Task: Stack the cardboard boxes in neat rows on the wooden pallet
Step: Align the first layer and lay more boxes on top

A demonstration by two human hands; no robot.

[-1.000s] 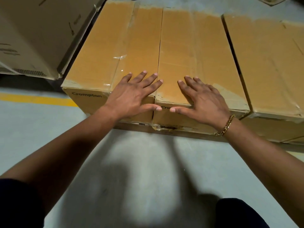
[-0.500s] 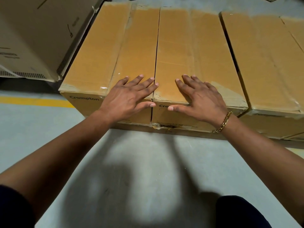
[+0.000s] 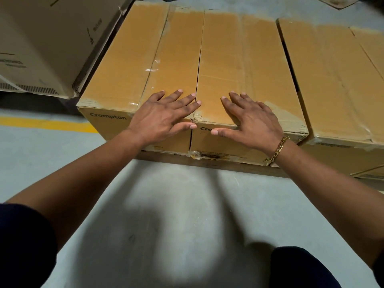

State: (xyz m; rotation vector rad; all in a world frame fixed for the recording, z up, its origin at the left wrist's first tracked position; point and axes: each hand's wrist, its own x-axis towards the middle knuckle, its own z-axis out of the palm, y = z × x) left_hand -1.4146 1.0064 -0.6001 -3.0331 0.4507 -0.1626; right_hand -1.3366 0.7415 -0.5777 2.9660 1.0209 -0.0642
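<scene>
Three long brown cardboard boxes lie side by side on a low wooden pallet, only its front edge showing. My left hand rests flat, fingers spread, on the near end of the left box, thumb over its front face. My right hand, with a gold bracelet at the wrist, lies flat on the near end of the middle box. The left and middle boxes touch along a thin seam. A third box sits to the right with a narrow dark gap.
A large pale cardboard carton stands at the upper left, close to the left box's side. A yellow floor line runs across the grey concrete at left. My dark-clothed knee shows at the bottom.
Both hands stay flat on the same box ends. The view has shifted slightly; the boxes show no clear movement.
</scene>
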